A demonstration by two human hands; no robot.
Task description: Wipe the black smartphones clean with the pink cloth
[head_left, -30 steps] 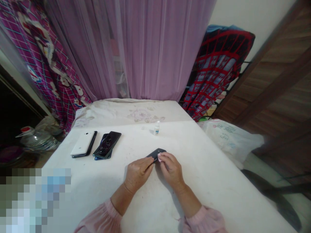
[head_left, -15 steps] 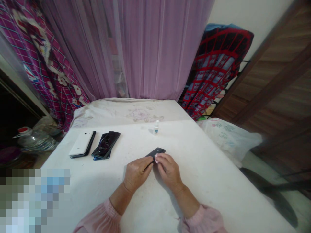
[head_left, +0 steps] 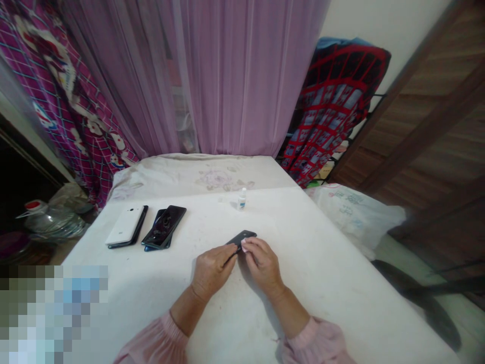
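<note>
Slight right hand shift along black phone

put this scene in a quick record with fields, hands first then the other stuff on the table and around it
left hand: holds the near end of a dark slim phone
right hand: pinches a small pale wad against that phone
bottle: small, white-capped, upright, beyond the hands
left side: white phone atop a dark-edged phone; black phone crossed over a bluish phone
table cover: white
backdrop: purple curtain
</note>
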